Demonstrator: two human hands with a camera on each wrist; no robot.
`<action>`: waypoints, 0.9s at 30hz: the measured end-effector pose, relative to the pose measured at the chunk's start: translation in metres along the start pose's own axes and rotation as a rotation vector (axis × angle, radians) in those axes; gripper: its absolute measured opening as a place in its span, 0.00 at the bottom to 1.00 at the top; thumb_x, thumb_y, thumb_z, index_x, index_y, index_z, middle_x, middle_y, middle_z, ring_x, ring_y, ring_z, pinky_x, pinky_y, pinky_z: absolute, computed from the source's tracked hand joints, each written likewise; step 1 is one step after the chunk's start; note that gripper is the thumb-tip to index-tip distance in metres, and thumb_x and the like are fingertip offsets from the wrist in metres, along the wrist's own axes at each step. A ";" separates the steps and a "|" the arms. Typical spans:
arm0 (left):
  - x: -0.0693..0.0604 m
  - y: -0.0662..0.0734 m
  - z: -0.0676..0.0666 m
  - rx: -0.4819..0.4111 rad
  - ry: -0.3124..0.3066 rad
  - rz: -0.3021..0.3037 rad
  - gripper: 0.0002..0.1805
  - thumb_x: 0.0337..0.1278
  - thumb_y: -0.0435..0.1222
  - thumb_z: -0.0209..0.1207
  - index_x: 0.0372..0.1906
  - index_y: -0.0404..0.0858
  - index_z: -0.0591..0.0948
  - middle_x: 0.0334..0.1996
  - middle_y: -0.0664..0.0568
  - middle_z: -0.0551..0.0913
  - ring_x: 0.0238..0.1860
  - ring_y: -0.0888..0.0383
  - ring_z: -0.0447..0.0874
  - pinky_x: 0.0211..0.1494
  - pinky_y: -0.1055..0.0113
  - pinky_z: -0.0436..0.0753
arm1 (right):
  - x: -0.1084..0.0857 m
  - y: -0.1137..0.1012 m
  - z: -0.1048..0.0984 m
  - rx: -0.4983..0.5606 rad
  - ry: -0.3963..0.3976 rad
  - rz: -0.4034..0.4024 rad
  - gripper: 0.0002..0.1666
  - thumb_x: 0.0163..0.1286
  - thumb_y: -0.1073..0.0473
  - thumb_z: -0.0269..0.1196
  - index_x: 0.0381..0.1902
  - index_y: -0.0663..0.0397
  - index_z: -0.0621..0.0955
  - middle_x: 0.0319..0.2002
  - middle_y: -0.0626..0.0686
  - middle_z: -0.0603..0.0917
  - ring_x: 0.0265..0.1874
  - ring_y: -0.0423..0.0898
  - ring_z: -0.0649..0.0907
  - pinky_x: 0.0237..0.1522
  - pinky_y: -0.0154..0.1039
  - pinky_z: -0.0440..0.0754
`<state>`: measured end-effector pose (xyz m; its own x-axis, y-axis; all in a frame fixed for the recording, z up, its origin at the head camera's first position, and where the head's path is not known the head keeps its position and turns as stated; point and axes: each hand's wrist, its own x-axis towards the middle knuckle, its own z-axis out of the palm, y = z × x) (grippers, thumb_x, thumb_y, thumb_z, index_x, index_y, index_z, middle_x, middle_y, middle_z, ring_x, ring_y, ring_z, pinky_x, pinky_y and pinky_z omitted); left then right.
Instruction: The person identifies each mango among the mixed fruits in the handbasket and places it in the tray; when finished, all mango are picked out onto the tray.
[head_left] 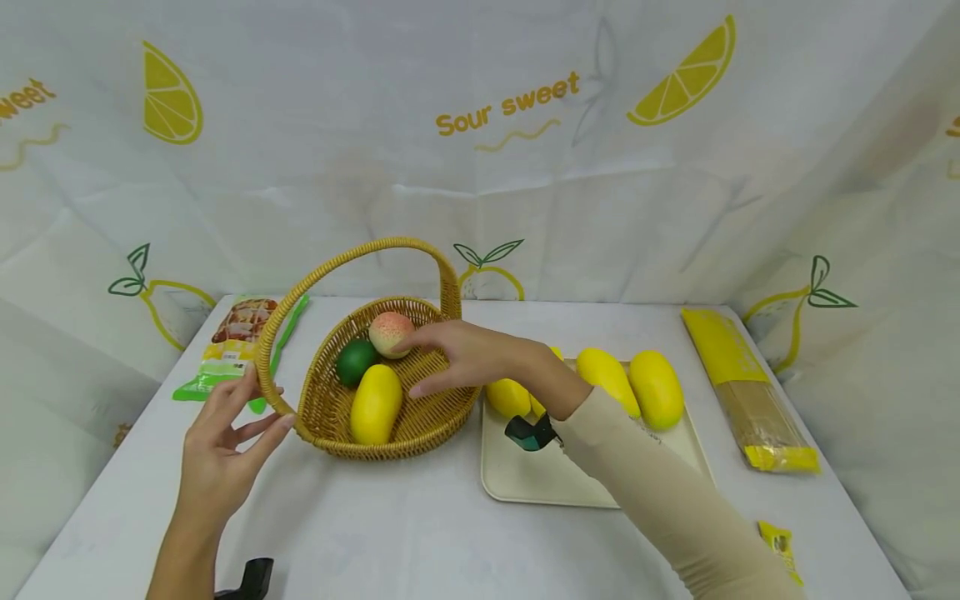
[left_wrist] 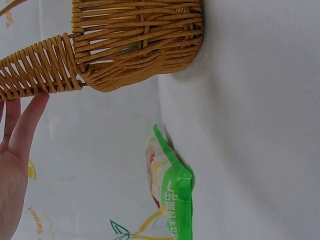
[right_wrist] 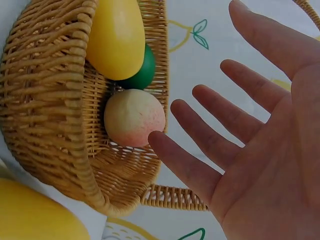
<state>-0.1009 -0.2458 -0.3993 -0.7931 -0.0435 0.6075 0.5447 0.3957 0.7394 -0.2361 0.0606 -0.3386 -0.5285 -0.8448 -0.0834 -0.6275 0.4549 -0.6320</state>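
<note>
A wicker basket (head_left: 315,417) with a tall handle (head_left: 390,243) stands left of centre. In it lie a yellow mango (head_left: 377,406), a dark green oval fruit (head_left: 356,362) and a pink-and-cream peach (head_left: 390,333). My left hand (head_left: 217,454) holds the handle's near-left base between thumb and fingers; in the left wrist view its fingertips touch the wicker. Over the basket's right side hovers my right hand (head_left: 468,354), its fingers spread and nothing in them. The right wrist view shows that hand's bare palm beside the peach (right_wrist: 134,118).
Several yellow mangoes (head_left: 656,389) lie on a cream tray (head_left: 540,483) under the right forearm. A green snack bag (head_left: 232,350) lies behind the left hand. At the right are a yellow-ended noodle pack (head_left: 750,392) and a small yellow packet (head_left: 780,546).
</note>
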 end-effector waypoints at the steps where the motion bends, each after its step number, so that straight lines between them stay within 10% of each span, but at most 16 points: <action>1: 0.000 0.000 0.000 -0.009 -0.001 0.010 0.50 0.39 0.06 0.63 0.74 0.30 0.66 0.55 0.63 0.76 0.55 0.66 0.78 0.51 0.82 0.86 | 0.002 0.000 0.001 0.003 -0.005 0.001 0.37 0.69 0.42 0.68 0.72 0.45 0.73 0.72 0.47 0.75 0.76 0.45 0.69 0.81 0.44 0.68; 21: 0.001 -0.003 0.001 -0.152 0.000 0.049 0.47 0.40 0.05 0.62 0.73 0.26 0.65 0.55 0.57 0.77 0.55 0.64 0.77 0.52 0.80 0.86 | 0.039 -0.014 0.006 0.023 -0.163 0.075 0.43 0.65 0.41 0.70 0.75 0.40 0.70 0.76 0.45 0.70 0.74 0.50 0.72 0.77 0.49 0.73; 27: -0.001 0.001 0.000 -0.013 0.004 -0.036 0.51 0.37 0.04 0.63 0.74 0.29 0.66 0.54 0.66 0.76 0.54 0.68 0.77 0.50 0.81 0.86 | 0.049 -0.010 0.007 0.075 -0.208 0.115 0.41 0.66 0.41 0.70 0.75 0.39 0.71 0.77 0.44 0.69 0.74 0.54 0.72 0.77 0.49 0.73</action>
<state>-0.0998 -0.2456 -0.3990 -0.8112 -0.0618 0.5814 0.5190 0.3818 0.7648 -0.2514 0.0125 -0.3414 -0.4599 -0.8321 -0.3101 -0.5213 0.5357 -0.6643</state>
